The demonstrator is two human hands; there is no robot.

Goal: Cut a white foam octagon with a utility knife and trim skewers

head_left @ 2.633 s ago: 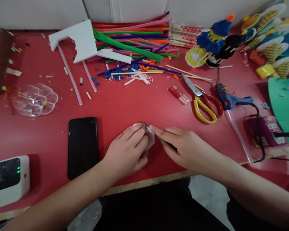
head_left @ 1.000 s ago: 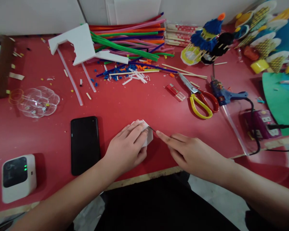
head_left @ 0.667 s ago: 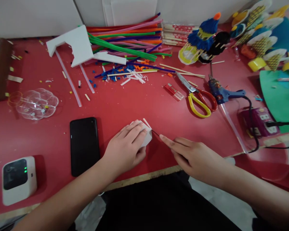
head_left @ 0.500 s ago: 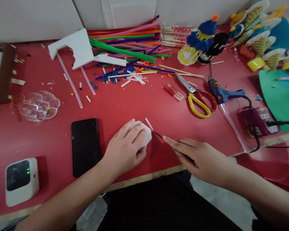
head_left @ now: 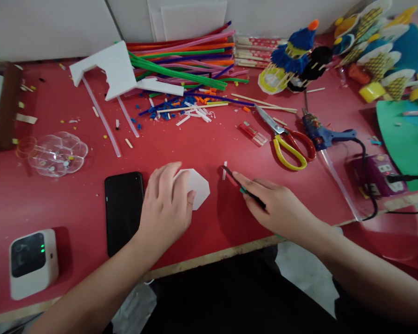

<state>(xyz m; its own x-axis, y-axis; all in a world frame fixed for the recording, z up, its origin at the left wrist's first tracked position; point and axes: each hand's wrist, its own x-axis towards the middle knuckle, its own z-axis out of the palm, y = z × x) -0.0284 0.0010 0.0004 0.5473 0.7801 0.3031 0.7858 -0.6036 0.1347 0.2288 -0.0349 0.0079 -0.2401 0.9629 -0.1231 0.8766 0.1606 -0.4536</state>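
My left hand (head_left: 166, 197) is curled over the left side of a small white foam board piece (head_left: 199, 188) with angled corners, its thumb against the near edge. Part of the piece is hidden under the fingers. In my right hand (head_left: 273, 199) is a slim dark craft knife (head_left: 252, 195), with the index finger stretched along its back. The knife's tip touches or lies just over a thin white strip (head_left: 225, 170) on the red tabletop, apart from the foam piece.
A black phone (head_left: 124, 211) lies left of my left hand. Scissors (head_left: 287, 144), a corded glue gun (head_left: 325, 132) and a pencil lead case (head_left: 252, 133) are to the right. Behind are pipe cleaners (head_left: 181, 65), white scraps (head_left: 197, 112) and a white foam stand (head_left: 116, 69).
My left hand and the foam piece have shifted left, away from the knife. My right hand has moved up and slightly left, and the thin strip has turned more upright and shifted up-right.
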